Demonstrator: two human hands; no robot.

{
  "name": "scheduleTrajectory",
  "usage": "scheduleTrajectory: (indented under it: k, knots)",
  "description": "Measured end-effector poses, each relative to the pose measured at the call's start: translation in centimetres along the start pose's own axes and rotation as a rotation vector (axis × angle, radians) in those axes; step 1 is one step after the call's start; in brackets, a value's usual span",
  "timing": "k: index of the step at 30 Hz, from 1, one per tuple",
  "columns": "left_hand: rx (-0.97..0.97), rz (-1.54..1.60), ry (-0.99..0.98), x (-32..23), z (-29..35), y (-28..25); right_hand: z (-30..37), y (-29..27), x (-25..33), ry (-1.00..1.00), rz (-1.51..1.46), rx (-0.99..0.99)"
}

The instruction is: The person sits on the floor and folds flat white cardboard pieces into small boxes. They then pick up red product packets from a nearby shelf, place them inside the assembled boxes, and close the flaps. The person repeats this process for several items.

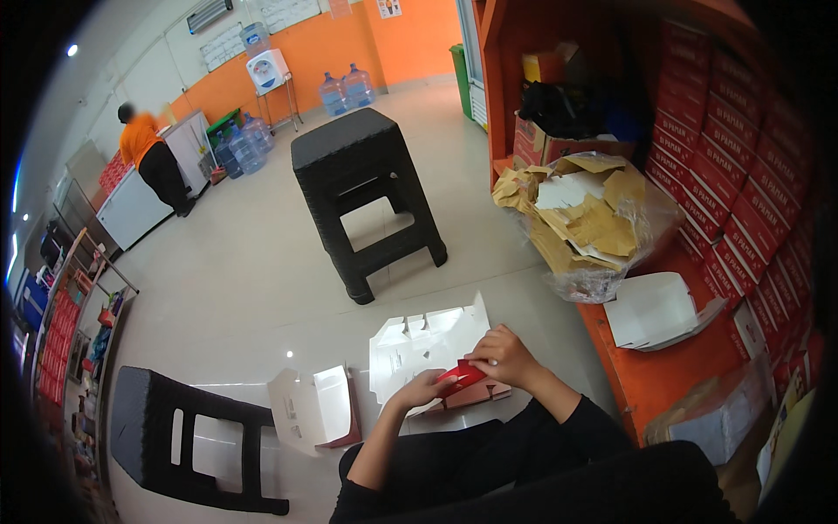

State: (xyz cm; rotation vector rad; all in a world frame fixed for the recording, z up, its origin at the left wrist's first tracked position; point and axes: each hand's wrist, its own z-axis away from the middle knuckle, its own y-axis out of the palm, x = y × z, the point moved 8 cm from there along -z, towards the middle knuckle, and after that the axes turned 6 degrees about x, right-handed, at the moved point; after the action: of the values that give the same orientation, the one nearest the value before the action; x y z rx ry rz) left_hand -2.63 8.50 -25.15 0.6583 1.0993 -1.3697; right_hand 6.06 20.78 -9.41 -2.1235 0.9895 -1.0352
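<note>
Over my lap is a partly folded cardboard box [397, 354], white inside and red outside, its far part lying flat with cut-out tabs. My left hand [425, 388] is closed on a red side flap of this box, the thumb laid along it. With bent fingers, my right hand [508, 356] pinches the other end of that red flap. Some of the fingertips are hidden behind the cardboard. To the left of my legs rests another half-folded box [334, 407], its white inside turned up and its lid open.
A black stool [349, 144] stands ahead; another stool [153, 428] lies tipped at the left. On the orange shelf [624, 384] at right are an open white box [650, 310], a plastic-wrapped paper bundle [594, 223] and stacked red boxes [738, 162]. A person [148, 148] stands far left.
</note>
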Motion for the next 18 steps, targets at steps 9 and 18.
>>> scheduleTrajectory:
  k: [9, 18]
  knots:
    - [-0.037, -0.347, 0.042, -7.6, 2.9, 0.8, -0.6, -1.4, 4.7, -0.078, 0.269, 0.143]
    - [-0.23, 0.82, 0.124, -12.4, 5.6, 0.3, 5.7, 8.1, 15.0, 0.384, -1.12, 0.457]
